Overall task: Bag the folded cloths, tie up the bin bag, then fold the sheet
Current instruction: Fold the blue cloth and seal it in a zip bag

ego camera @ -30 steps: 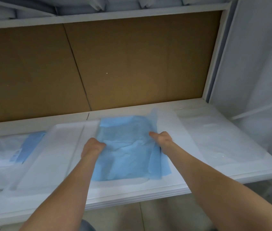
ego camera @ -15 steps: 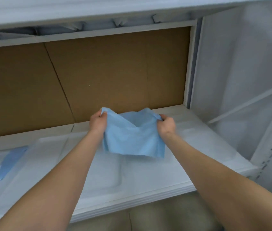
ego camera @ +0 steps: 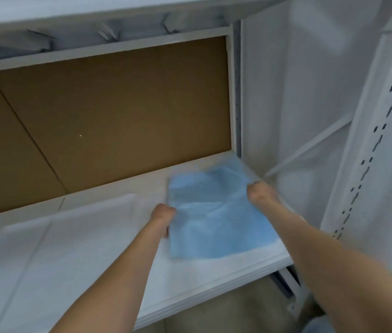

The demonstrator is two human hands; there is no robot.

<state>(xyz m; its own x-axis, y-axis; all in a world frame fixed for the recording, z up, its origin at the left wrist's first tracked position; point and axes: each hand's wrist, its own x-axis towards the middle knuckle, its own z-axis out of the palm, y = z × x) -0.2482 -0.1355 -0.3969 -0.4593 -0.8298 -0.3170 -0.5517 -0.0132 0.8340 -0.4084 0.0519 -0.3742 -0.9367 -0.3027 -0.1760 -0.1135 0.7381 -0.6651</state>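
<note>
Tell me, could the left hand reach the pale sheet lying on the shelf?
Probably yes: the pale sheet lies right beside the left hand, nothing between. But that hand grips the blue cloth, so it must let go first.

The single view comes from a camera worn on the person's head, looking forward and down onto a white shelf [ego camera: 214,272] from close in front. It faces the brown back panel [ego camera: 118,121] and is turned a little toward the shelf's right end, where a slotted upright [ego camera: 370,164] fills the edge. Both forearms run up from the bottom, so the left hand [ego camera: 162,216], the right hand [ego camera: 261,192] and the blue cloth [ego camera: 214,219] they grip sit near, just right of centre. The wide lens bends straight edges.
</note>
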